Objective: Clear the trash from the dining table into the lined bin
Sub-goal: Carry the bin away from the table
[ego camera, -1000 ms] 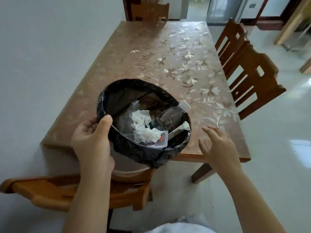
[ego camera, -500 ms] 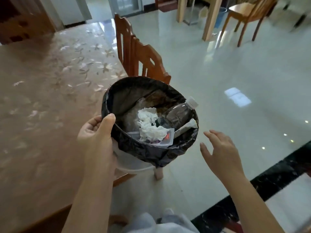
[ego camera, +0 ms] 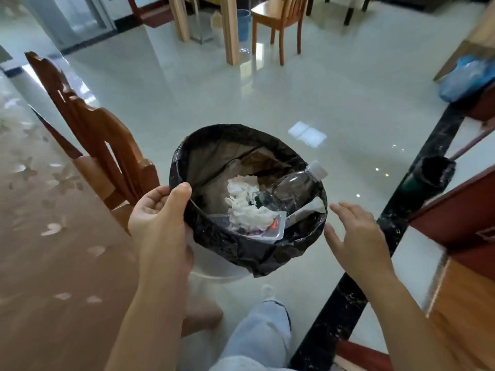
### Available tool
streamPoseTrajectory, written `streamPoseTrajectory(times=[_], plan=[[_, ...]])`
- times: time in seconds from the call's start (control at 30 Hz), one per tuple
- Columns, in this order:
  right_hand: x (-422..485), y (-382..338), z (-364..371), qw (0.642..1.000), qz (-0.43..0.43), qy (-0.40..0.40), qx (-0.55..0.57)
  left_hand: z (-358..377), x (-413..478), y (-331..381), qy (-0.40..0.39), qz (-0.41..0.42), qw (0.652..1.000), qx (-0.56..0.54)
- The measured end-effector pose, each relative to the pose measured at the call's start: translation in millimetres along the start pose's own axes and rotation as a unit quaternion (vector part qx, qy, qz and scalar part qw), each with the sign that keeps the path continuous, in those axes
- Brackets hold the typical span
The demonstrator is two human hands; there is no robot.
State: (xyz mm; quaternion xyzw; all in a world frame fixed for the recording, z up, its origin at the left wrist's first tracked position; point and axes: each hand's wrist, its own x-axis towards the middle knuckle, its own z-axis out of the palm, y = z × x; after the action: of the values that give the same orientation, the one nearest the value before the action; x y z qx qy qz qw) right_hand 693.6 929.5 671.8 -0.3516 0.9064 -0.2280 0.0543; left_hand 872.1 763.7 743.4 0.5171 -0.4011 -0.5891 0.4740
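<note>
My left hand grips the near-left rim of a white bin with a black liner, held in the air over the floor, thumb inside the rim. Inside lie crumpled white tissue, a clear plastic bottle with a white cap, a white tube and a clear plastic wrapper. My right hand hovers open just right of the bin, fingers spread, not touching it. The dining table with its floral cover lies at the left.
A wooden chair stands between the table and the bin. Glossy white floor spreads ahead, crossed by a black tile strip. Another chair, table legs and a blue bin stand far off. A wooden cabinet is at the right. My leg is below.
I have turned right, away from the table, carrying the bin with me. The table has slid to the left of view; open floor now lies under the bin. Both hands keep their poses.
</note>
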Motion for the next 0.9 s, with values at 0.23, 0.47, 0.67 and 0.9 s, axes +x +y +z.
streamPoseTrajectory(times=[0.23, 0.47, 0.67, 0.9], plan=[[112.7, 28.7, -8.4, 1.000, 0.004, 0.001, -0.029, 110.0, 61.3, -11.1, 0.007, 0.008, 1.000, -0.009], [205.5, 61.6, -20.0, 1.000, 0.009, 0.008, -0.017, 199.0, 101.6, -13.9, 0.025, 0.006, 0.999, -0.019], [293.2, 83.2, -15.9, 1.000, -0.025, -0.017, 0.008, 262.7, 134.0, -26.3, 0.083, -0.001, 0.996, -0.030], [446.9, 96.2, -19.0, 0.987, -0.141, -0.069, 0.021, 341.0, 176.2, -38.7, 0.196, 0.015, 0.976, -0.092]])
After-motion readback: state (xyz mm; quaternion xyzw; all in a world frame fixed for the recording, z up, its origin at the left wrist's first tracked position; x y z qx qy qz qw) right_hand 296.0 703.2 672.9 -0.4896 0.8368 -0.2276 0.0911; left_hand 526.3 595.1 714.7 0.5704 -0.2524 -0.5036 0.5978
